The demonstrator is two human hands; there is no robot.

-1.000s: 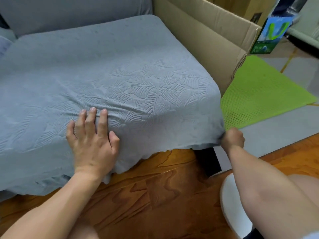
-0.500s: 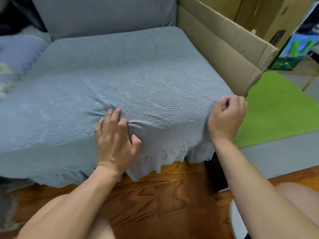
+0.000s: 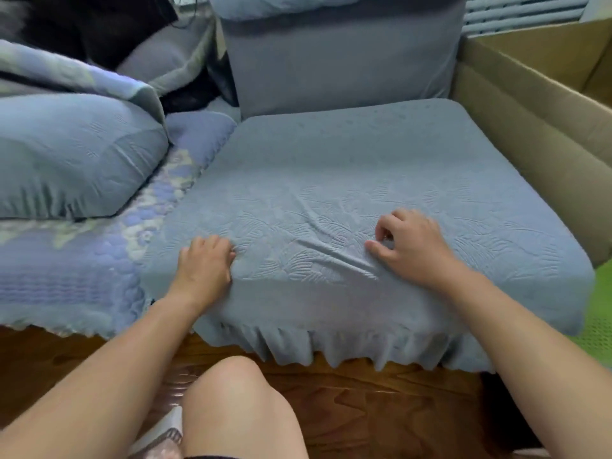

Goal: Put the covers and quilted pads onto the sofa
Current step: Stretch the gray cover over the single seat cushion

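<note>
Both hands sit on the front part of the grey leaf-embossed cover [image 3: 347, 180], which is stretched over the sofa's right seat cushion, set apart with a ridge of wrinkled fabric running between them. Left hand [image 3: 205, 260] near the cushion's front-left corner, fingers curled down into the cloth so the tips are hidden; appears to bunch or grip the cover, though the grip itself cannot be seen. Right hand [image 3: 407, 243] further right, fingers bent, thumb and forefinger close together at the head of the crease, seemingly pinching a fold; blur makes the contact hard to confirm. Cover's ruffled hem hangs over the front edge, above the wooden floor [image 3: 381, 402]. Back cushion [image 3: 337, 61] upright behind the seat, its top cut off by the frame. To the left, a quilted pad [image 3: 66, 273] in blue and pale print lies on the neighbouring seat, with a grey pillow [image 3: 73, 154] on it, partly out of view. Cardboard box [image 3: 543, 111] stands against the seat's right side. Bare knee [image 3: 238, 402] low in the foreground.
</note>
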